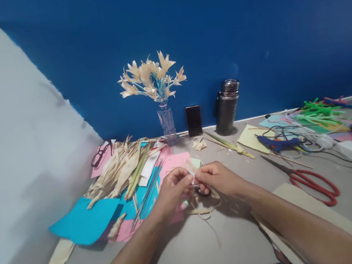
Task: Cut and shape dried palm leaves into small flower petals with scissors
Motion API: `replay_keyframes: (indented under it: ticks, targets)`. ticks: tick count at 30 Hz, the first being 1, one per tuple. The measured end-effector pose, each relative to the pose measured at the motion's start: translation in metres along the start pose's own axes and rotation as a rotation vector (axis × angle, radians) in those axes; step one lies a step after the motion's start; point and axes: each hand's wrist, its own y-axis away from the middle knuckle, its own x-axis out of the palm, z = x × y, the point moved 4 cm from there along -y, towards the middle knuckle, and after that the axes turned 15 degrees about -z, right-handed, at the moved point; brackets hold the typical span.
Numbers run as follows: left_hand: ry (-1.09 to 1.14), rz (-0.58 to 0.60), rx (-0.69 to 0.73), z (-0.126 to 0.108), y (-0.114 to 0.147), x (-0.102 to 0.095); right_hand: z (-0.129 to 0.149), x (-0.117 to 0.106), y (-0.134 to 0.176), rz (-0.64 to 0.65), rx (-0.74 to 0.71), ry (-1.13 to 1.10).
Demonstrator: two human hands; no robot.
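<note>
My left hand point(178, 186) and my right hand point(215, 177) meet above the table, their fingertips pinched together on a small pale strip of dried husk point(192, 167). A dark, rounded object point(202, 191) with a bit of metal, perhaps the handle of small scissors, shows under my right fingers; whether that hand grips it is unclear. Thin husk shreds point(205, 210) lie on the table just below. To the left spreads a heap of dried husks point(118, 162) beside thin wires point(147, 191). Fingers cover part of the strip.
Behind my hands stand a bottle of husk flowers point(168, 124), a phone point(194, 121) and a dark thermos point(227, 107). Rightward lie red-handled scissors point(315, 181), a blue glue gun point(278, 141) with cords, and green pipe cleaners point(321, 112). Blue paper point(84, 220) lies left.
</note>
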Motion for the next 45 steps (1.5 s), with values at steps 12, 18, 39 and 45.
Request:
replay_keyframes:
  ticks: [12,18,39,45]
  targets:
    - [0.11,0.118,-0.154,0.012,-0.001,0.002,0.005,0.005,0.006,0.08,-0.107,0.133]
    - [0.212,0.298,-0.221,0.01,0.011,0.009,0.016,0.0,0.012,0.33,-0.064,-0.052]
    - [0.44,0.458,-0.284,0.015,0.02,0.018,0.013,-0.013,0.012,0.606,-0.023,-0.195]
    - [0.251,0.295,-0.244,0.016,0.016,0.015,0.009,-0.013,0.008,0.512,-0.01,-0.087]
